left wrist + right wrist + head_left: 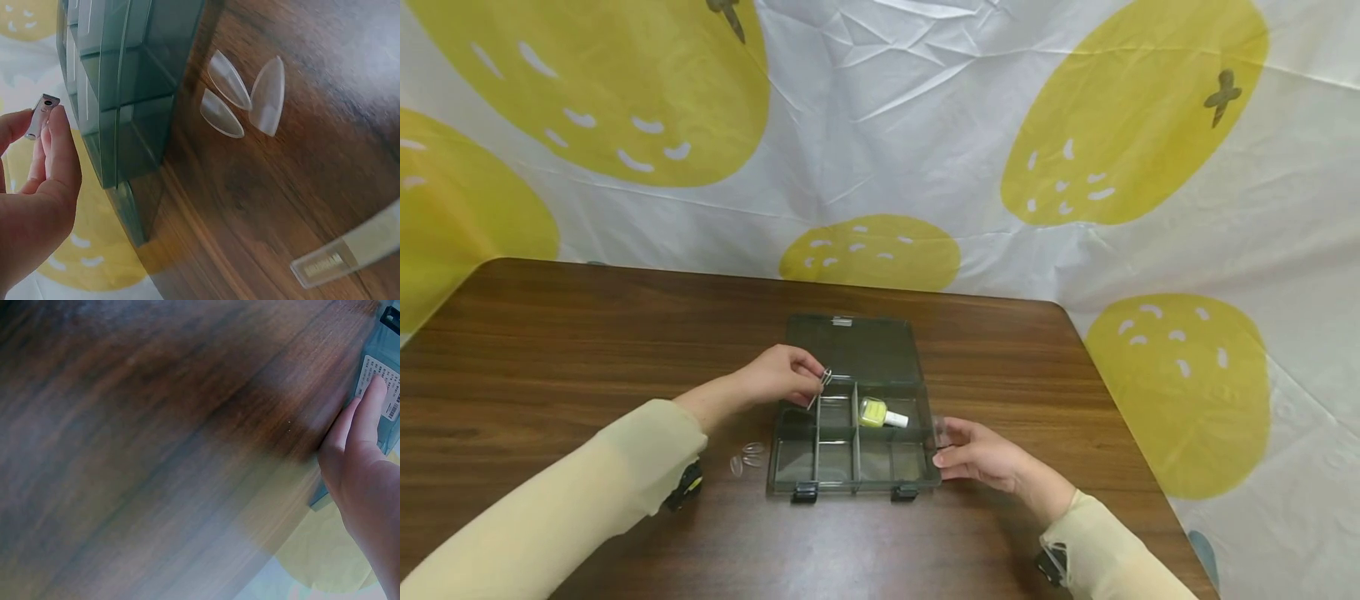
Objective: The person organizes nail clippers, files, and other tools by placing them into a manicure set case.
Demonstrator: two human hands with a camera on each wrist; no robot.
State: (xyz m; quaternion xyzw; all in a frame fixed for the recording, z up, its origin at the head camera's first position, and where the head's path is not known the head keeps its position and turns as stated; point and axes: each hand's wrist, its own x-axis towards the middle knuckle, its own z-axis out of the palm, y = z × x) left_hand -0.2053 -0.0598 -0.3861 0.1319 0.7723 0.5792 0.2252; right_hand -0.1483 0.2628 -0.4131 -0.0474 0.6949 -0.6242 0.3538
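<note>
A dark see-through compartment box (850, 483) lies open on the wooden table, its lid (853, 348) flat behind it. My left hand (814, 377) pinches a small silver metal piece (822, 385) between thumb and fingers, just over the box's far left compartment. The left wrist view shows that metal piece (41, 115) held in the fingertips (57, 125) beside the box wall (119, 81). My right hand (946, 446) rests against the box's right side. Its straight fingers (370, 400) press on the labelled wall (386, 375). A yellow nail polish bottle (880, 413) lies in a middle compartment.
Three clear false nail tips (747, 457) lie on the table just left of the box, also seen as clear nail tips (244, 94) from the left wrist. A white cloth with yellow fruit shapes (880, 125) hangs behind the table. The table's right edge (1120, 400) is near my right hand.
</note>
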